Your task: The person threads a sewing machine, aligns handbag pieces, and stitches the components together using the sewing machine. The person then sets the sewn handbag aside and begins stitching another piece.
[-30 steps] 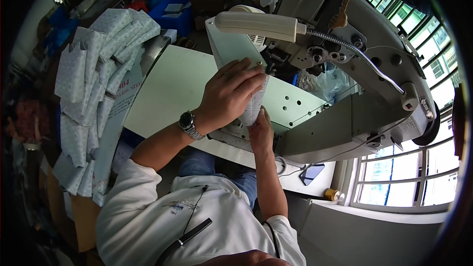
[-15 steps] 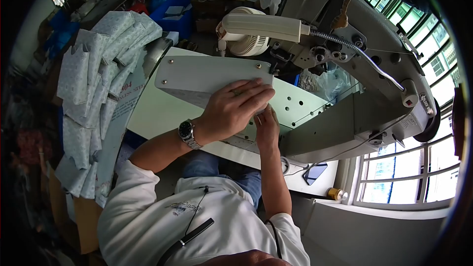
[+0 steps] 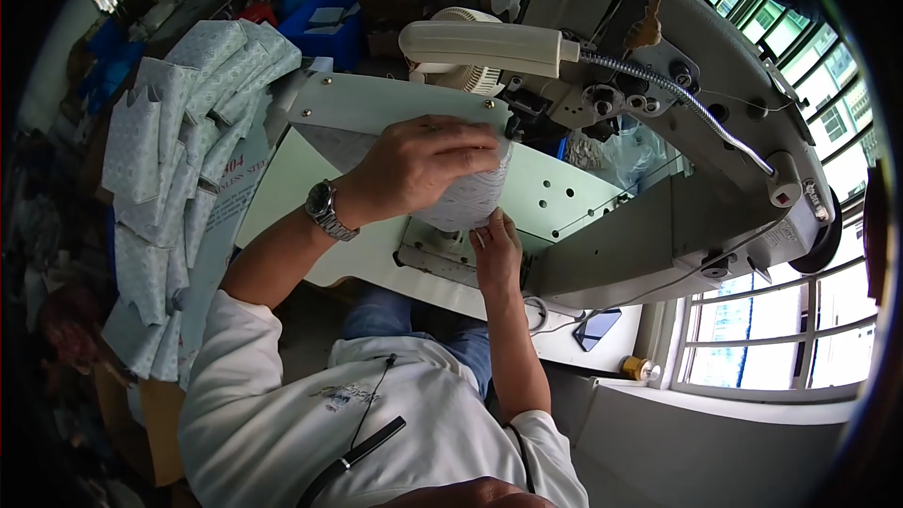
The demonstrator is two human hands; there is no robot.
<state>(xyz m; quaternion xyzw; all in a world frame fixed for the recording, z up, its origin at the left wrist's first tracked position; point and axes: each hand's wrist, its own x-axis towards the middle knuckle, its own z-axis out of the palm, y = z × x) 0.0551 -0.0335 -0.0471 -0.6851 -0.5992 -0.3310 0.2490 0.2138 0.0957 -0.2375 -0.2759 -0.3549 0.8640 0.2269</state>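
A pale grey-green bag-like piece (image 3: 404, 102) with brass-coloured rivets lies across the sewing machine's white bed, its far edge near the machine head. Its near side shows a pale patterned surface (image 3: 470, 196). My left hand (image 3: 428, 165), with a steel watch on the wrist, curves over this piece near its right end; the thumb is hidden. Lower down, my right hand (image 3: 496, 243) has its fingers closed on the patterned surface's bottom edge. Just below sits a metal block (image 3: 437, 261) on the bed.
Patterned light pouches (image 3: 141, 160) are piled at the left on a printed sheet. The sewing machine arm (image 3: 611, 245) stands at the right, with a lamp (image 3: 484, 45) reaching over the bed. Behind are a fan (image 3: 466, 75) and blue bin (image 3: 324, 33). A phone (image 3: 598, 328) lies near the window.
The piece has shifted slightly up and left and tilted, so its patterned near side now shows. My left hand moved left with it; my right hand moved slightly down and left.
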